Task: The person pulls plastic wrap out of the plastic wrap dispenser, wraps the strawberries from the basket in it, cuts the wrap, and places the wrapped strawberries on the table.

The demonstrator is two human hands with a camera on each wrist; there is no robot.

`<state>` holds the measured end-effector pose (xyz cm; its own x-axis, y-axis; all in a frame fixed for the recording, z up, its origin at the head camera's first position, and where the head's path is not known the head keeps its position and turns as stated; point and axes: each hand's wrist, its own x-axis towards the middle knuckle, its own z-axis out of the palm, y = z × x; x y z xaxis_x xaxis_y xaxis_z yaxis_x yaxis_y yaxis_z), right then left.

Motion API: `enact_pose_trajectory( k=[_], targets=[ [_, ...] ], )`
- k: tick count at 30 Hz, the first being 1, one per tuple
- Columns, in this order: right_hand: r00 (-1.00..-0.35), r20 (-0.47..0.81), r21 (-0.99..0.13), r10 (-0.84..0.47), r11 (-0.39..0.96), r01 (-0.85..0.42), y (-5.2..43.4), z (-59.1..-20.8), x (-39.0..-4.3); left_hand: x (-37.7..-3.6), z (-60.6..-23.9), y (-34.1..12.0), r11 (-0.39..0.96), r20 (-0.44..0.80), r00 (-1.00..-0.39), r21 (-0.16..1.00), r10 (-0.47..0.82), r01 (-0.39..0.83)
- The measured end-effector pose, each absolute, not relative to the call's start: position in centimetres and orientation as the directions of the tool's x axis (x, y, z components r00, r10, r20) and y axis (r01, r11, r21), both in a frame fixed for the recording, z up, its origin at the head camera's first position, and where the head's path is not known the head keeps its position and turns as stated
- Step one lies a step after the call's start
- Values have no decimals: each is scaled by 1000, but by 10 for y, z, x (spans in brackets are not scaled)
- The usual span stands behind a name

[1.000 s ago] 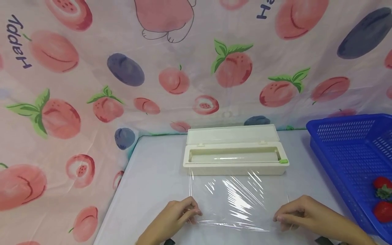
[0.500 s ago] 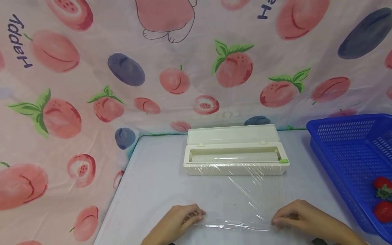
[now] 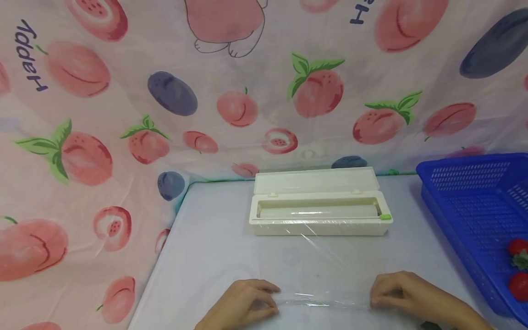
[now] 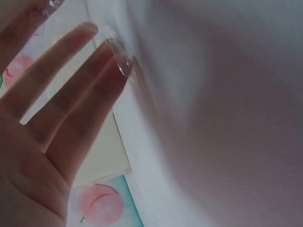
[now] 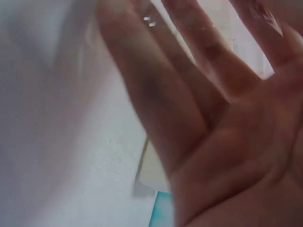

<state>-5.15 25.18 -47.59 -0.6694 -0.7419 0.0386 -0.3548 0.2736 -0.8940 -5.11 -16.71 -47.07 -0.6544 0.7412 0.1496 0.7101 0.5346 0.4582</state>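
Fruit-print cloth (image 3: 231, 73) behind white-covered desk (image 3: 198, 229). Clear film (image 3: 317, 277) stretched toward me, near edge between my hands. Left hand (image 3: 247, 302): fingers slightly bent, holding near left corner at fingertips, thumb slightly apart from forefinger. Right hand (image 3: 406, 293): thumb and forefinger pinching near right corner. Just beyond, cream dispenser (image 3: 321, 228) feeding film, lid (image 3: 315, 182) tipped back, roll (image 3: 317, 211) inside. Off to right, blue basket (image 3: 470, 176) with red strawberries (image 3: 519, 286).
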Motion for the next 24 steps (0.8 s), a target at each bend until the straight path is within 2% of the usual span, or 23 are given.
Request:
enact_pose_trajectory(
  k=[2, 6, 9, 15, 22, 24],
  targets=[
    [-652, 10, -907, -758, 267, -325, 253, -475, -52, -51, -470, -167, 550, 123, -660, 453, 741, 702],
    [-627, -119, -941, -770, 290, -176, 256, -470, -50, -49, -469, -166, 580, 46, -690, 504, 722, 640],
    [-612, -180, -941, -770, 317, -122, 255, -468, -49, -47, -467, -166, 577, 18, -684, 521, 730, 629],
    [-617, -146, -913, -773, 345, -216, 253, -469, -46, -45, -466, -168, 541, 61, -636, 467, 770, 700],
    [-661, -100, -863, -743, 396, -315, 251, -473, -45, -42, -465, -168, 554, 36, -658, 506, 752, 661],
    [-670, -46, -841, -741, 390, -375, 248, -476, -45, -41, -465, -167, 562, 34, -665, 505, 746, 655]
  ],
)
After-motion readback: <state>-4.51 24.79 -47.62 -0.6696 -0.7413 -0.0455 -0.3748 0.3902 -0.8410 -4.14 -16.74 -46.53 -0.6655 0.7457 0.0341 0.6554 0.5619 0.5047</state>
